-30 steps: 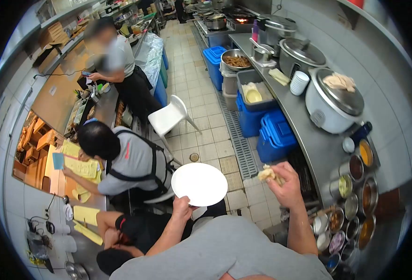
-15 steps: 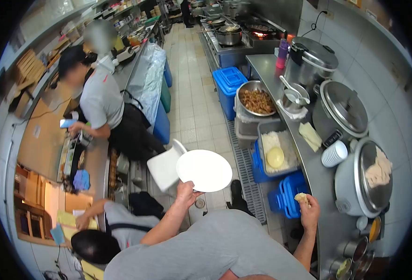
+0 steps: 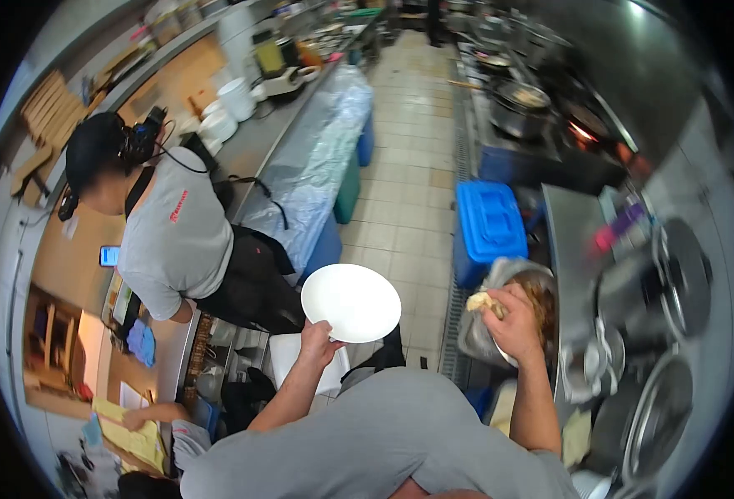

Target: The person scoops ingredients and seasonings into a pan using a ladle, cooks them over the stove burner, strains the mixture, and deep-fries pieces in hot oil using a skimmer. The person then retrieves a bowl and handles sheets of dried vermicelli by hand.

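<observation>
A white oval plate (image 3: pixel 351 302) rests in my left hand (image 3: pixel 318 343), whose thumb lies on the rim while the other fingers are beneath it. No food shows on the plate. My right hand (image 3: pixel 514 323) is closed on a small pale yellow piece of food (image 3: pixel 480 302), pinched at the fingertips. Behind and partly below that hand is a metal bowl of brown food (image 3: pixel 538 301), partly covered by the wrist and fingers.
A co-worker (image 3: pixel 176 220) stands at the left counter near a phone (image 3: pixel 110 255). Below sits a white chair (image 3: pixel 334 374). Ahead on the right are a blue lidded bin (image 3: pixel 492 223), a stove pot (image 3: pixel 520 112) and a burner flame (image 3: pixel 581 133). Large pots (image 3: pixel 645 287) line the right counter.
The view has moved forward along the aisle, bringing the stove and blue bin closer. My right hand has come up in front of the bowl of brown food. Both hands keep their holds.
</observation>
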`<state>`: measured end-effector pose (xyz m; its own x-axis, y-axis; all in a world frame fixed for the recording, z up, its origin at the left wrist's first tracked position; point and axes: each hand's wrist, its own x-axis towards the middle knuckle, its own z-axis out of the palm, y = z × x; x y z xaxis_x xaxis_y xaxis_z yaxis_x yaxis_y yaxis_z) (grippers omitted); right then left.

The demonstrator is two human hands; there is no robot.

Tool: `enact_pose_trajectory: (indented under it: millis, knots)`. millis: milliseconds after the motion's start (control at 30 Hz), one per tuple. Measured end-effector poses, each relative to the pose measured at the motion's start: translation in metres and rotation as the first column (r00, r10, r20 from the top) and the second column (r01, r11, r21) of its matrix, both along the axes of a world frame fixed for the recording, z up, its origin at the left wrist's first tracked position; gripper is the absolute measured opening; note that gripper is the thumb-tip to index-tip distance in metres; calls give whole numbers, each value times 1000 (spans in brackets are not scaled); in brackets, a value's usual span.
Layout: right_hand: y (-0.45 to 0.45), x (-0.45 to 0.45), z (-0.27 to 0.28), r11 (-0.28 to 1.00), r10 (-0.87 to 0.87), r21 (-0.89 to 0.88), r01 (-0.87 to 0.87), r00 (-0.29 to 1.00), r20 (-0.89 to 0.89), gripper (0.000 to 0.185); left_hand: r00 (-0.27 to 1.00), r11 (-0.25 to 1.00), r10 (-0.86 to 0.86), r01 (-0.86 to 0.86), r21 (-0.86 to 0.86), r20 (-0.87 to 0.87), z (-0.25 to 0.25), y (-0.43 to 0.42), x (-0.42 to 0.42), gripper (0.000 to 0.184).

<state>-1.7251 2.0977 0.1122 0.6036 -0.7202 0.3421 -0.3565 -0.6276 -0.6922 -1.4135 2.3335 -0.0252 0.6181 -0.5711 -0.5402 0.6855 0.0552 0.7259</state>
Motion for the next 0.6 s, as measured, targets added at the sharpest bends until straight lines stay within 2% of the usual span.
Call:
enact_pose_trajectory:
  millis: [67,100,167,200,267,333,400,467,500,533,567,600]
  knots:
    - [-55,46,-20,998,63,-27,-63,998,1,30,993,994,33,-45,101,113,-22,-41,50,74]
    - [-78,65,-23,1000,7,-14,-8,999,-42,29,994,984,98,-104,143,50,-19,-67,75,73]
    - [-135,95,-36,994,-100,-50,96,990,-97,28,985,986,147,-154,71,91,-21,-123,137,69]
    - [-158,105,-37,988,-153,0,154,977,-146,29,975,982,183,-188,24,125,-25,-143,159,65]
    - [-201,109,-48,967,-224,64,248,941,-255,30,967,964,255,-256,63,26,-15,-190,222,61]
    - [-247,104,-64,938,-299,84,336,908,-294,31,967,968,252,-252,-5,44,-18,-232,293,63]
    - [-283,95,-85,896,-393,93,434,874,-286,31,910,912,405,-408,24,88,-1,-284,351,52]
    - [-333,101,-108,885,-420,90,457,867,-269,32,830,837,547,-542,-77,105,-35,-327,427,50]
    - [-357,104,-112,865,-448,76,496,831,-329,32,825,832,554,-550,-66,110,-45,-346,461,50]
    - [-384,110,-115,842,-477,55,536,788,-389,32,752,761,649,-641,-99,118,-54,-365,494,49]
    - [-413,119,-120,845,-487,43,532,802,-346,31,668,680,734,-721,-135,122,-61,-384,524,48]
    - [-448,129,-122,849,-480,42,526,803,-354,31,664,675,738,-727,-128,120,-68,-403,550,48]
